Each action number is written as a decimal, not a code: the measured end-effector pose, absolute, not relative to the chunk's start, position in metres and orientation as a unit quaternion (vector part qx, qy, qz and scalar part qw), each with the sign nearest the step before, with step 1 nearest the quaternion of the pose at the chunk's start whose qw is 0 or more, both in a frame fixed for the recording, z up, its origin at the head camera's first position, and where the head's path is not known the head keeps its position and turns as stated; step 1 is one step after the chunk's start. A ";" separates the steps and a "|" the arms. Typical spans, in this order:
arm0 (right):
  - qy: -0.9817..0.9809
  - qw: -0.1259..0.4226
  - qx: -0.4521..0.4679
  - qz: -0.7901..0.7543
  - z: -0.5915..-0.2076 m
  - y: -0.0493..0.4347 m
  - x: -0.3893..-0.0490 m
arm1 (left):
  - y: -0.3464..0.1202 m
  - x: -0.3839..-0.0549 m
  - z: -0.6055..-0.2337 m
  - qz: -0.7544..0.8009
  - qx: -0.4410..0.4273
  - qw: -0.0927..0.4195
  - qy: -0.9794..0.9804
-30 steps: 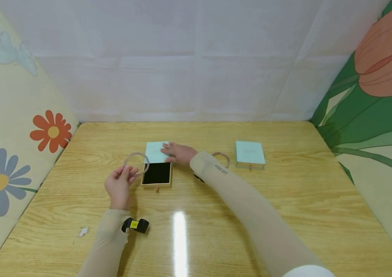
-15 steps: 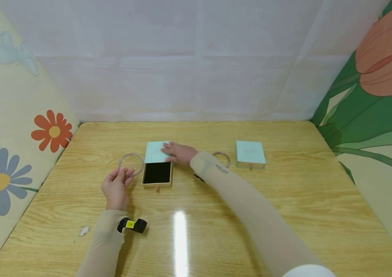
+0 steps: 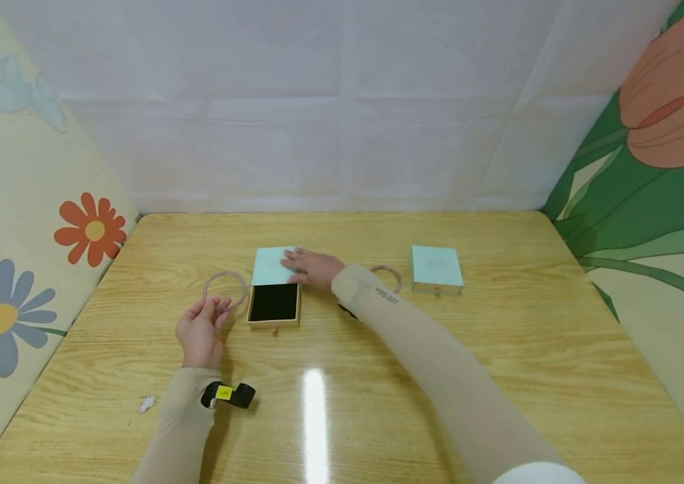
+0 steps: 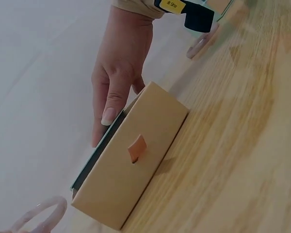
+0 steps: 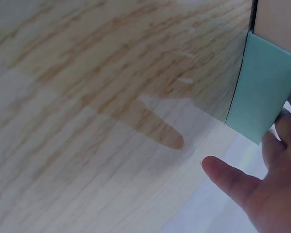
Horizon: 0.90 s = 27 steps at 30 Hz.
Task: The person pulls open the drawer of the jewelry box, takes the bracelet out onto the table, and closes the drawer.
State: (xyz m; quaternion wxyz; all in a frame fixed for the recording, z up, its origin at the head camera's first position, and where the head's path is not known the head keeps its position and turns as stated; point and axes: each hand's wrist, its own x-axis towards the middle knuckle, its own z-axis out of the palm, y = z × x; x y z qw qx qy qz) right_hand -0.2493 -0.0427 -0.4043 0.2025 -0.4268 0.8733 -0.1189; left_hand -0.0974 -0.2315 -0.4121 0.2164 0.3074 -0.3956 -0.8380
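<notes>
My left hand (image 3: 199,334) pinches a pale pinkish bangle (image 3: 225,273) between thumb and fingers, holding it raised just left of an opened drawer box. The box's tan drawer (image 3: 263,324), lined in black, is pulled out toward me from its light-blue sleeve (image 3: 265,267). In the left wrist view an orange pull tab (image 4: 137,148) sticks out of the drawer front, and the bangle (image 4: 57,213) shows at the lower left. My right hand (image 3: 318,270) rests with spread fingers on the sleeve; in the right wrist view its thumb (image 5: 228,178) stands apart from the box.
A second bangle (image 3: 399,277) lies on the wooden table (image 3: 499,363), partly behind my right forearm. Right of it sits a closed light-blue box (image 3: 435,267). A small white scrap (image 3: 146,404) lies at the left. A white cloth wall (image 3: 342,134) stands behind the table.
My left hand has moved a little to the left with the bangle, away from the drawer. The right hand and the boxes stay where they were.
</notes>
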 end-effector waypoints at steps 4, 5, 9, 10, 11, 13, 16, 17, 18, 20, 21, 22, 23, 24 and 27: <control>0.869 0.209 -0.431 -0.126 -0.404 -0.042 -0.251 | -0.233 -0.095 -0.411 -0.841 0.319 0.194 -0.391; 0.868 0.210 -0.432 -0.126 -0.404 -0.042 -0.251 | -0.233 -0.094 -0.410 -0.842 0.322 0.188 -0.389; 0.868 0.207 -0.432 -0.127 -0.403 -0.041 -0.249 | -0.233 -0.092 -0.408 -0.844 0.329 0.174 -0.386; 0.870 0.211 -0.428 -0.128 -0.403 -0.042 -0.249 | -0.233 -0.092 -0.408 -0.846 0.329 0.172 -0.384; 0.871 0.207 -0.428 -0.125 -0.403 -0.042 -0.249 | -0.233 -0.091 -0.407 -0.846 0.329 0.170 -0.385; 0.873 0.201 -0.427 -0.120 -0.404 -0.042 -0.248 | -0.233 -0.091 -0.408 -0.846 0.329 0.165 -0.385; 0.876 0.194 -0.428 -0.112 -0.404 -0.043 -0.248 | -0.234 -0.090 -0.409 -0.847 0.330 0.159 -0.386; 0.876 0.193 -0.428 -0.111 -0.404 -0.043 -0.248 | -0.235 -0.090 -0.409 -0.847 0.332 0.157 -0.385; 0.876 0.192 -0.428 -0.114 -0.404 -0.043 -0.248 | -0.235 -0.090 -0.410 -0.846 0.332 0.154 -0.388; 0.875 0.192 -0.430 -0.117 -0.403 -0.042 -0.248 | -0.236 -0.089 -0.410 -0.845 0.337 0.148 -0.389; 0.874 0.192 -0.430 -0.118 -0.403 -0.042 -0.248 | -0.236 -0.089 -0.410 -0.845 0.340 0.145 -0.387; 0.874 0.192 -0.431 -0.118 -0.403 -0.042 -0.248 | -0.236 -0.089 -0.410 -0.844 0.343 0.142 -0.387; 0.874 0.192 -0.431 -0.119 -0.403 -0.042 -0.248 | -0.237 -0.088 -0.410 -0.844 0.344 0.139 -0.387; 0.873 0.193 -0.431 -0.120 -0.403 -0.042 -0.248 | -0.237 -0.088 -0.410 -0.844 0.343 0.135 -0.390; 0.874 0.194 -0.430 -0.119 -0.404 -0.042 -0.248 | -0.238 -0.087 -0.409 -0.850 0.348 0.129 -0.374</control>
